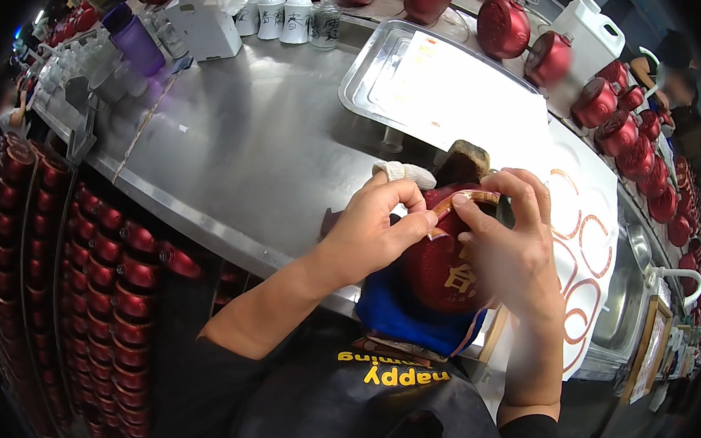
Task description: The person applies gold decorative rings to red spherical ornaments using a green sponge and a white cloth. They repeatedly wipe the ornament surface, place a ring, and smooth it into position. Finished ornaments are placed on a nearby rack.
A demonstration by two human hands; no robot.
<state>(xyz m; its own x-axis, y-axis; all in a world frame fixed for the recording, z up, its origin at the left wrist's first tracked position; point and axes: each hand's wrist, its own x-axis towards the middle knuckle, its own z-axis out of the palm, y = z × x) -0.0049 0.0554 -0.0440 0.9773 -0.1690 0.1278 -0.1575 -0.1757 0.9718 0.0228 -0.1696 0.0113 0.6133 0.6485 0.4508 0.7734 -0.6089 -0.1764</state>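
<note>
A dark red jar (437, 271) with gold characters on its side rests on a blue cloth (408, 321) in front of me, its round end toward me. A curved gold and orange strip (450, 204) lies along the jar's rim. My left hand (375, 225) pinches the strip's near left end between thumb and forefinger. A white cloth finger cover (403, 174) is on one of its fingers. My right hand (522, 241) presses the strip against the rim with the thumb, the other fingers bent over the far side. Behind the jar stands a worn brown block (464, 160).
Several curved strips lie on a white sheet (557, 260) at right. A metal tray (361, 88) with white paper sits behind. Red jars (501, 27) line the bench's back and right; more are stacked at lower left (105, 253). A sink (619, 314) is at far right.
</note>
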